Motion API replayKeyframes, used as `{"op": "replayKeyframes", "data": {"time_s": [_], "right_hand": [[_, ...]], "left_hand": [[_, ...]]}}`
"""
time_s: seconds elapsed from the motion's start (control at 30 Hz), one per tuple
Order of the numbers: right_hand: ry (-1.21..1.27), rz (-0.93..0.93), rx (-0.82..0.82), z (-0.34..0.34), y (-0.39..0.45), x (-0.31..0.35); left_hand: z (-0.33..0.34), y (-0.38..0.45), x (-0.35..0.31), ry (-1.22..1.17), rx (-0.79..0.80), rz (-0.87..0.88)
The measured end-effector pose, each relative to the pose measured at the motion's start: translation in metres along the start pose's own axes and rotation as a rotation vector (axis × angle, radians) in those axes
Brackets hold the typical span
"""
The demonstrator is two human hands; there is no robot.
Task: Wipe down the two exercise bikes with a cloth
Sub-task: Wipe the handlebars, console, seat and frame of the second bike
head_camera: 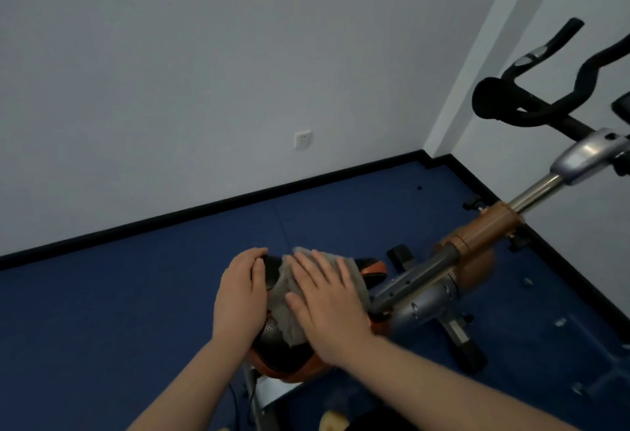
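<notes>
Step in hand: we judge that we are wiping the saddle (278, 345) of one exercise bike (477, 243), which is the only bike in view.
Cloth: the grey cloth (284, 301) lies spread across the top of the saddle, under our right hand.
Right hand: our right hand (327, 301) lies flat on the cloth, fingers straight and slightly spread, pressing down; it grips nothing.
Left hand: our left hand (240, 297) cups the saddle's left edge, fingers bent over the rim, apparently steadying it.
Arm pose: both forearms reach forward and down from the lower edge of the view and converge on the saddle.
Next move: we expect to need steady downward pressure while the cloth sweeps toward the saddle's nose; the frame, the post and the handlebars (545, 89) look still to be done.
</notes>
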State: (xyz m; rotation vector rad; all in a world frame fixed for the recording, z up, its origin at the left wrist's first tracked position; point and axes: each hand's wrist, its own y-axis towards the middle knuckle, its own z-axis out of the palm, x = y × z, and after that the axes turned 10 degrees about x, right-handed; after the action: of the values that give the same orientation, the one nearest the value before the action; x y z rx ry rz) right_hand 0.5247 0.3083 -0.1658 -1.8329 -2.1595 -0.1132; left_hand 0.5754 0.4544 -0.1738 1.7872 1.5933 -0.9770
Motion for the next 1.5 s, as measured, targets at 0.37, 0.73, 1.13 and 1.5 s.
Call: {"op": "replayKeyframes", "data": {"time_s": [0.37, 0.73, 1.13, 1.5], "right_hand": [[-0.033, -0.147, 0.031, -0.014, 0.006, -0.039], [-0.052, -0.231, 0.060, -0.008, -0.004, -0.048], [-0.103, -0.114, 0.068, -0.019, 0.001, -0.072], [-0.125, -0.053, 0.013, -0.018, 0.006, -0.067]], "left_hand": [[0.006, -0.031, -0.002, -0.092, -0.042, -0.056], [0.005, -0.032, -0.001, -0.110, -0.073, -0.057], [0.004, -0.033, -0.002, -0.101, -0.058, -0.078], [0.001, -0.032, -0.002, -0.098, -0.060, -0.062]]}}
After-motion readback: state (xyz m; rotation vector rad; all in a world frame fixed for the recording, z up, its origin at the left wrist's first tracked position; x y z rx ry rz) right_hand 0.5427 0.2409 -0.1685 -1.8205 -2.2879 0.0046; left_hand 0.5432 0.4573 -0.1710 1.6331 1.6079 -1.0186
